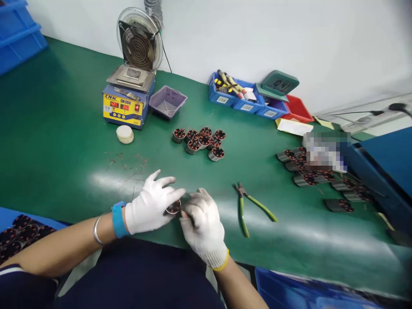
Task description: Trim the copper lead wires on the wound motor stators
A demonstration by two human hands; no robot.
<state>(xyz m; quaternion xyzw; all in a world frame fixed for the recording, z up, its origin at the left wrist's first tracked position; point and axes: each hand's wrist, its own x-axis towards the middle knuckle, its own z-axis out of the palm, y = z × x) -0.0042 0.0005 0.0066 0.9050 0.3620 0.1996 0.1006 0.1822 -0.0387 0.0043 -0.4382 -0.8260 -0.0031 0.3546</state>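
While the left hand (150, 207) grips a coil ring (174, 207) near the front edge of the table (80, 128), the right hand (204, 225) curls beside it, contents hidden. Room ahead, up to grouped rings (204, 141); pliers (241, 190) block right, wire scraps (112, 162) left.

The green surface (74, 111) is smooth and glossy, glaring white toward its near edge. There, the gloves (143, 214) on the left hand (154, 204) and right hand (204, 225) look like matt knitted cloth, and the held ring (174, 208) has a shiny metal rim. The pliers (242, 195) pair a dull metal head with smooth, plastic-looking handles (262, 208). The rings (216, 155) farther from that edge have satin metal sides. Along the far edge stand a scuffed metal plate (112, 79), smooth plastic bins (222, 98) and matt paper (294, 127).
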